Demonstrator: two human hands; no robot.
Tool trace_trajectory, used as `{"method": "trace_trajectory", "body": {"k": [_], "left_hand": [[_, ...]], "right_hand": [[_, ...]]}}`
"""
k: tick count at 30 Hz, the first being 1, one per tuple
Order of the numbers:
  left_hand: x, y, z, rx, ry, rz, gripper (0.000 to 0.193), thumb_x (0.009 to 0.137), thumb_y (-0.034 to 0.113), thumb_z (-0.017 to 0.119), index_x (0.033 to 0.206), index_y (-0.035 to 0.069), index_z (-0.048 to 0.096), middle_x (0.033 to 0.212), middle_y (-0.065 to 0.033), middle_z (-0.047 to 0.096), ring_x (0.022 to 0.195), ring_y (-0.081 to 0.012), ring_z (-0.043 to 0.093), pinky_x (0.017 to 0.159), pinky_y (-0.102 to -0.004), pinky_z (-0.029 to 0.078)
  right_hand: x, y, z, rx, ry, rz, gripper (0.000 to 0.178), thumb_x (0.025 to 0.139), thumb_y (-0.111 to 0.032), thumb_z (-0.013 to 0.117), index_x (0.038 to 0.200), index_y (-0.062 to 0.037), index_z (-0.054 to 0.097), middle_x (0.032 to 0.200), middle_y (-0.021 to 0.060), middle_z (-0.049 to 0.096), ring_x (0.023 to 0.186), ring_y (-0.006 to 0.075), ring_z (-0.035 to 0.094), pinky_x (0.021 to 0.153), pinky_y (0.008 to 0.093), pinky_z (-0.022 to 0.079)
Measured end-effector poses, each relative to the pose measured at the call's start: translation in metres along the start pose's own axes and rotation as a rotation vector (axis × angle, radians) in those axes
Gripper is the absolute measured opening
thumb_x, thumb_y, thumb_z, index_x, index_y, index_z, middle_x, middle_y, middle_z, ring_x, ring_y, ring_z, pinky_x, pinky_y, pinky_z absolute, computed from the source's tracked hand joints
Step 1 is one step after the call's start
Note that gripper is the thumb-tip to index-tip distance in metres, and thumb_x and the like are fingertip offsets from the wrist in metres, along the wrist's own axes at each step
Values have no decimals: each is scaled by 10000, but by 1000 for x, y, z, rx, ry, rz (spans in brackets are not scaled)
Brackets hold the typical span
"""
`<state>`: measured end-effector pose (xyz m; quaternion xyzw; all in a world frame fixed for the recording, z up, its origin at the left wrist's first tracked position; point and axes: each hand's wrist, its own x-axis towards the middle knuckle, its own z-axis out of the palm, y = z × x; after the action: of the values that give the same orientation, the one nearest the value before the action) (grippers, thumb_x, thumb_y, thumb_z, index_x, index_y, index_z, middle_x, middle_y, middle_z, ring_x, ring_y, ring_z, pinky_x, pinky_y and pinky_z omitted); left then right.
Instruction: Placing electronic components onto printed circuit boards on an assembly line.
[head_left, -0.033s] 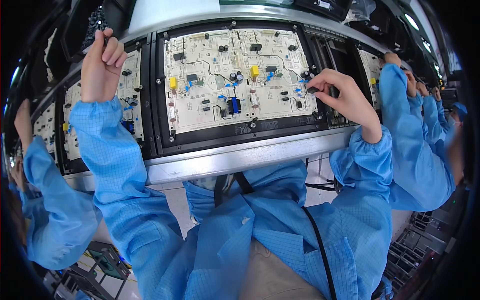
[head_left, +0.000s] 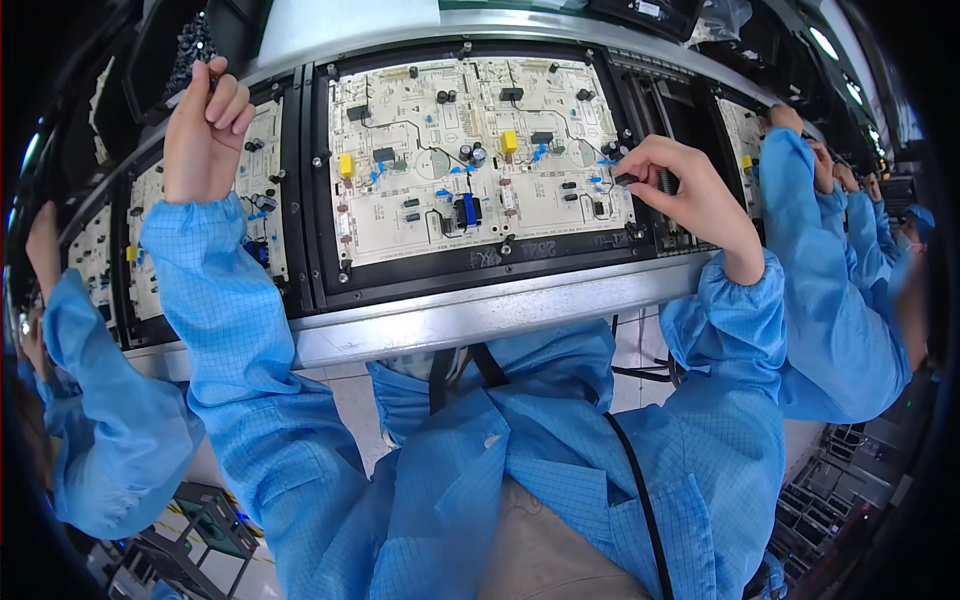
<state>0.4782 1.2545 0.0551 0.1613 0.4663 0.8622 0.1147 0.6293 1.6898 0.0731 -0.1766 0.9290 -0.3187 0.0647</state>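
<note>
In the head view, the right hand (head_left: 690,195) is reaching in from the lower right to the right edge of the pale circuit board (head_left: 480,155), which is lying in a black carrier frame (head_left: 320,270) on the metal bench (head_left: 450,315). Its fingers (head_left: 640,160) are pinching a small dark part (head_left: 625,179) between thumb and forefinger, nearly closed around it, with the other fingers curled behind. The part is hanging just over the board's right margin, touching or almost touching it; which of the two cannot be told. The board is spreading leftward from the fingertips, its long side running left to right across the bench, so the free spots are lying to the left of the pinched part. The right hand is far nearer to that part of the board than the other.

The left hand (head_left: 205,130) is raised at the upper left, above a neighbouring board (head_left: 260,190), curled loosely into a near fist; whether it is holding anything cannot be told. A co-worker's sleeve (head_left: 830,260) in blue is reaching toward another board at the far right.
</note>
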Motion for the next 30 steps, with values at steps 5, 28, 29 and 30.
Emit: {"method": "trace_trajectory", "body": {"k": [5,28,29,30], "left_hand": [[-1,-4,4,13,209,-25,265,1023,224,387,1129,2,485,696,49,308,634,-69,304,584,-224,306],[-2,-9,14,-207,354,-40,291,951,171,482,1188,2,478,817,-6,446,682,-100,405,624,-252,374],[-3,-8,14,-208,363,-47,291,951,171,482,1187,2,478,818,-6,451,684,-100,409,627,-252,379],[-8,-7,15,-207,376,-52,291,950,171,481,1186,2,479,819,-5,456,686,-99,414,631,-253,385]], "right_hand": [[10,-4,-9,-34,26,-95,194,763,45,651,951,0,631,829,46,569,731,122,531,651,240,428],[316,21,-33,-578,532,-332,259,816,-148,643,1060,-68,615,916,137,635,863,301,629,751,368,500],[333,5,-22,-548,466,-331,268,818,-161,645,1065,-62,617,912,135,641,862,292,633,747,358,500],[353,-7,-7,-465,402,-356,285,815,-180,652,1071,-59,619,920,135,649,861,288,635,744,357,499]]}}
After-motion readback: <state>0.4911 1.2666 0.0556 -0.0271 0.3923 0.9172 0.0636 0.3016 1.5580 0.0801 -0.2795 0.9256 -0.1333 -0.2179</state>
